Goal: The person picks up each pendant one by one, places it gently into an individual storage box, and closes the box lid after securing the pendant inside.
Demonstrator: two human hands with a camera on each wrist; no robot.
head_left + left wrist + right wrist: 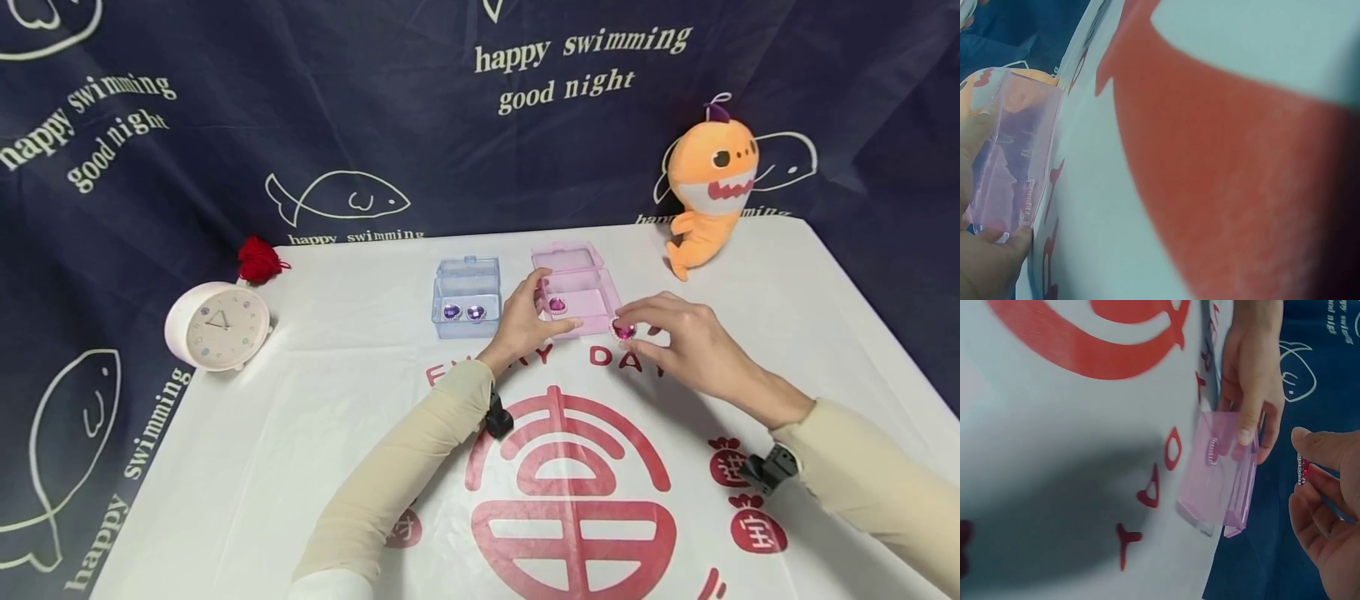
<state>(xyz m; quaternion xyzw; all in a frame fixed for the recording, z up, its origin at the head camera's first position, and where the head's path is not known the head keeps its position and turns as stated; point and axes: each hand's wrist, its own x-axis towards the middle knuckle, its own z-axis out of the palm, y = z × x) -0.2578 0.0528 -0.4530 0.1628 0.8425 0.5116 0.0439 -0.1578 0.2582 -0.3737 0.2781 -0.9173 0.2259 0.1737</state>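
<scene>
A person's two hands worked apart at a pink box on a white tabletop printed in red. The left hand gripped the pink box at its left end, thumb along the front and fingers toward the back, while the right hand pinched a pink gem between thumb and fingertips, just beside the box's front right corner. The right wrist view caught that gem nearly edge-on, its beaded rim showing between the fingers. A second pink gem lay inside the box, near its left end, beneath a lid tipped back.

To the left, near the gripping hand, stood a clear blue box, its lid also raised, with two purple gems side by side within (each, like the pink pair, rimmed in pale trim). A round-faced clock and a bundle of red yarn sat at the far left; an orange plush toy leaned at the back right against a navy cloth lettered "happy swimming good night." Both forearms wore light beige sleeves.
</scene>
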